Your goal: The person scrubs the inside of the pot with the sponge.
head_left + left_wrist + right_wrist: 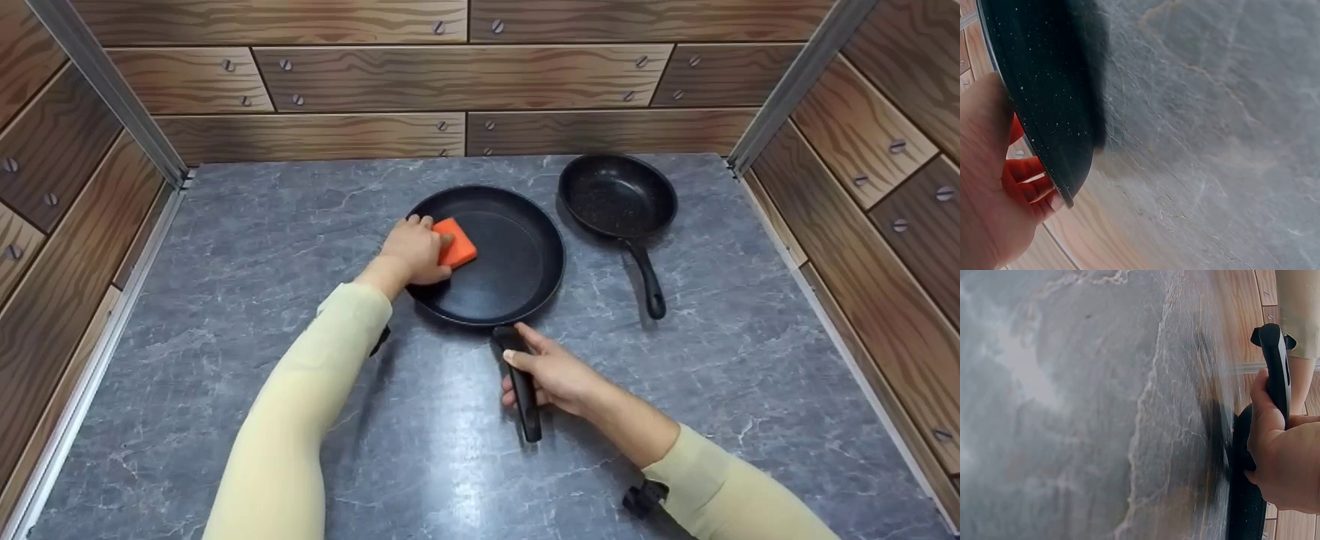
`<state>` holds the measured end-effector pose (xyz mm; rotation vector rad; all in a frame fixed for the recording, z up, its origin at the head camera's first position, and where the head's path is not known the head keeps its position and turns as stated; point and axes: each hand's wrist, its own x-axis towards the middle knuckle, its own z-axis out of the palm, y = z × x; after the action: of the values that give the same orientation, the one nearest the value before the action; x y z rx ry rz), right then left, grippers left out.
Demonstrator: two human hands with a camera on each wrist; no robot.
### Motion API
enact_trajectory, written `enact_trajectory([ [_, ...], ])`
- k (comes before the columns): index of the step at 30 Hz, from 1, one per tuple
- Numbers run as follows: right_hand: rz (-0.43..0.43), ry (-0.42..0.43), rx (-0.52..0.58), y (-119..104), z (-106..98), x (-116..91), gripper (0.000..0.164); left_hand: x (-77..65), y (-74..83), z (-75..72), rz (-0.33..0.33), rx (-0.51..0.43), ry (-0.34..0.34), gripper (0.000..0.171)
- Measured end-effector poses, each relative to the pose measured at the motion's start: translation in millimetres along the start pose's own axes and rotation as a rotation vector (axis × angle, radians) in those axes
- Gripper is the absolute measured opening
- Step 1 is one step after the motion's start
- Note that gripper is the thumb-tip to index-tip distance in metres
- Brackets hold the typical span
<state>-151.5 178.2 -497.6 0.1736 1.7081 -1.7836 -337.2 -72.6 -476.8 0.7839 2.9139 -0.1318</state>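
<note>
A large black frying pan (502, 255) lies in the middle of the counter, its handle (529, 412) toward me. My left hand (416, 251) reaches over the pan's left rim and holds an orange sponge (459, 244) against the inside. From the left wrist, the pan's speckled outer side (1044, 84) hides part of the fingers, and a bit of orange sponge (1017, 128) shows between hand and rim. My right hand (559, 375) grips the handle, thumb on top and fingers underneath. The right wrist view shows that hand (1286, 455) around the black handle (1276, 371).
A smaller black frying pan (619, 196) sits at the back right, its handle pointing toward me. The grey marbled counter (262, 225) is bounded by wood-patterned walls (465, 75) at the back and both sides, with metal posts (124, 97) at the corners.
</note>
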Motion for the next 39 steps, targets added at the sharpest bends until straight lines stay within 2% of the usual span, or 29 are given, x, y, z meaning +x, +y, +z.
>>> enact_trajectory([
  [15, 0.001, -0.006, -0.002, 0.4, -1.1, -0.2, 0.079, -13.5, 2.2, 4.8, 0.04, 0.013, 0.005, 0.059],
  [21, -0.001, -0.009, 0.004, 0.2, -2.0, 1.4, 0.079, -17.8, 0.0, 7.0, 0.061, -0.019, 0.017, 0.058],
  [28, 0.002, -0.014, 0.0, -0.7, -1.9, 0.9, 0.08, -24.2, -0.2, 7.1, 0.083, -0.068, -0.017, 0.064],
  [39, 0.015, -0.013, -0.014, -1.5, -1.2, 1.3, 0.08, -35.9, 5.1, 9.0, 0.165, -0.096, 0.014, 0.063],
])
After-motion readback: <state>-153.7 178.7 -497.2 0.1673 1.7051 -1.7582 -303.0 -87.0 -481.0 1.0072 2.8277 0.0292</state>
